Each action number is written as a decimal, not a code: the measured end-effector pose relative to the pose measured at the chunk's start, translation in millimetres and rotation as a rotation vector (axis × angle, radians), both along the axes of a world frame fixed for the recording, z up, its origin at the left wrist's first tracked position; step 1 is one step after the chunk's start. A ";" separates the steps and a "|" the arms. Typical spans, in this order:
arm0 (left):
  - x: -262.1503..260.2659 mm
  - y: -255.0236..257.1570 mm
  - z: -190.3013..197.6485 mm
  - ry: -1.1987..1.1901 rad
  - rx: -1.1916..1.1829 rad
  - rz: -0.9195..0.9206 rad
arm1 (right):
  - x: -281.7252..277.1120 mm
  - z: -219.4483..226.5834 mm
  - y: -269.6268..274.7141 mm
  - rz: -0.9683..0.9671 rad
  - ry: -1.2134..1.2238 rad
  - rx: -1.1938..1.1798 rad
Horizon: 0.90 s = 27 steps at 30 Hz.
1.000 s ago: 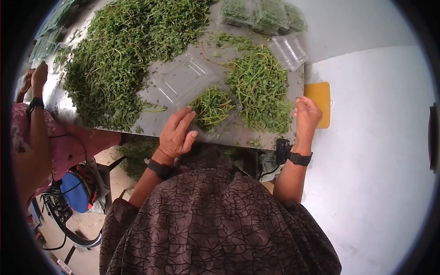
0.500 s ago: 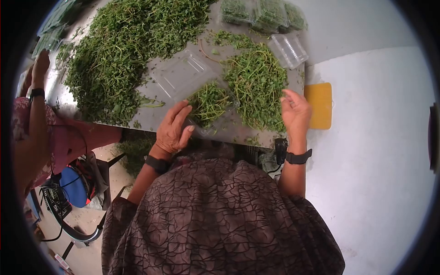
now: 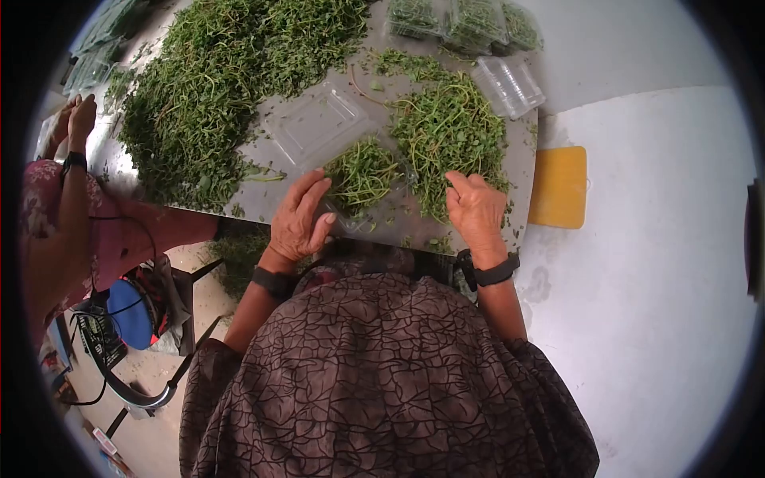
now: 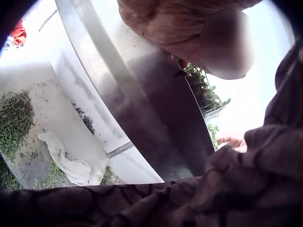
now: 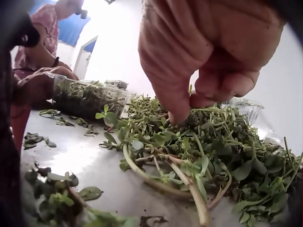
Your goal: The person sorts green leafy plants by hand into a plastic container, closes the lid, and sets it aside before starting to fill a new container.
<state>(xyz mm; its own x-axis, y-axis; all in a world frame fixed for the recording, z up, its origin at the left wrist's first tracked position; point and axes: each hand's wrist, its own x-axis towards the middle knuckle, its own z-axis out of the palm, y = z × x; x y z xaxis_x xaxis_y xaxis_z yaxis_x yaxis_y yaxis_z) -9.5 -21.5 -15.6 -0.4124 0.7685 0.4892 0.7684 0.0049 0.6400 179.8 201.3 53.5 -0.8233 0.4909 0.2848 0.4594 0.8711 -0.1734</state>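
Two hands pack green herbs at the near edge of a metal table.

The left hand (image 3: 299, 219) lies flat, fingers straight, against the side of a clear box (image 3: 362, 179) full of greens, likely to keep it from sliding. The right hand (image 3: 476, 211) has curled fingers pinching stems at the near end of a small herb pile (image 3: 446, 135), which sits just right of the box, so each grab is a short trip. A big herb heap (image 3: 215, 88) fills the far left corner. An empty clear tray (image 3: 510, 86) waits by the right edge.
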 end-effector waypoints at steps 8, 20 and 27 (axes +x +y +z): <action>1.0 0.7 3.0 0.017 0.009 0.017 | 0.5 1.3 -5.3 0.063 0.055 0.023; 1.6 -0.4 -2.6 -0.029 -0.011 -0.002 | -2.2 -13.9 3.3 0.101 0.041 0.065; 2.3 0.8 -0.1 -0.031 -0.014 0.006 | 0.5 -12.7 9.8 0.050 0.218 -0.070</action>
<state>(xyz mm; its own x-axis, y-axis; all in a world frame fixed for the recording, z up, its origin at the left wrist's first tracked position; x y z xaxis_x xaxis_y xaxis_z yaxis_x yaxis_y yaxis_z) -7.2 -20.6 -15.7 -0.4315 0.7730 0.4650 0.7482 0.0187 0.6632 180.3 211.1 40.8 -0.7695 0.4761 0.4258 0.3613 0.8742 -0.3244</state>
